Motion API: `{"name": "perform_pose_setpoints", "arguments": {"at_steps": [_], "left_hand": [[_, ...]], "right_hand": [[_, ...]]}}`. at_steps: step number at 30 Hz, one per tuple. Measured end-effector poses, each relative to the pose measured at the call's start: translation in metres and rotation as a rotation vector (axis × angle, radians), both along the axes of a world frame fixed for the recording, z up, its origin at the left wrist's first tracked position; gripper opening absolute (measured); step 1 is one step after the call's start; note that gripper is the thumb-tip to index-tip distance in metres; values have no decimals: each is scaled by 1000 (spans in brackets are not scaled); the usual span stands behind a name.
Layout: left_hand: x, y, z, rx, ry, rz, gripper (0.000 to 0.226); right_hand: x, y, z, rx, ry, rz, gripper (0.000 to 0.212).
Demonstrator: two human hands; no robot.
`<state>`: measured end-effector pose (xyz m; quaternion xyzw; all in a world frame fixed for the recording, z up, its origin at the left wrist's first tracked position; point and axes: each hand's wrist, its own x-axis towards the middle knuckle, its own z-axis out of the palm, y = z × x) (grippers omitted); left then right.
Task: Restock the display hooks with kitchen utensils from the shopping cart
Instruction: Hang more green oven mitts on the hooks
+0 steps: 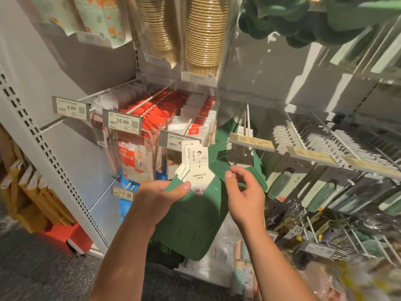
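Far left: grey perforated upright (32, 127) of the shelving, with tan paper goods stacked beside it near the floor. Next over, hooks carry red-and-white packets (152, 118) behind price tags (122, 122) reading 8.99 and 16.90; these rows look full.

Centre: left hand (160, 197) grips a small stack of green carded items (193, 218) by its upper left edge, thumb on the front face, fingers behind. The white header cards (194, 164) fan upward, level with the hook ends but not on one. What kind of utensil they are cannot be read from the packaging.

Just right of the stack: right hand (243, 192) holds nothing, fingers loosely curled, thumb and forefinger near the top card, close to the items already hung.

Behind the hands: display hook (247, 120) already carries a dense row of matching green items (238, 153). Judgement: restock of this hook is partly done; the held stack is left to thread on.

Right: further hooks with pale green and white carded goods (325, 144), well filled. Shopping cart not identifiable; lower right is blurred.
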<state>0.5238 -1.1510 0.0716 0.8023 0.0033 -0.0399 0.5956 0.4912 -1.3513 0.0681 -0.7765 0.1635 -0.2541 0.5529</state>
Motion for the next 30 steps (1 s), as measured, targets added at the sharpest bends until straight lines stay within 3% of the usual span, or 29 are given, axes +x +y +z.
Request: {"name": "perform_pose_setpoints", "arguments": {"at_steps": [4,7,10,12,26,30], "left_hand": [[-5,-10,0,-55,10,-78,55],[-7,-18,-4,-52,-34,-34,35],[-9,-19,-3,-85,12,-19,43],[-10,-20,-5,-128,36,-24,50],[-16,-34,1,-268,198,-60,32],[-10,-33,-6,-245,199,-59,47]], "right_hand": [[-3,9,7,-107,39,110,17],[-6,12,8,-158,63,94,20],[-8,13,9,-178,21,70,20],[-9,14,9,-174,-7,39,17],[-15,5,6,-154,102,79,4],[-15,2,6,-158,120,98,4]]}}
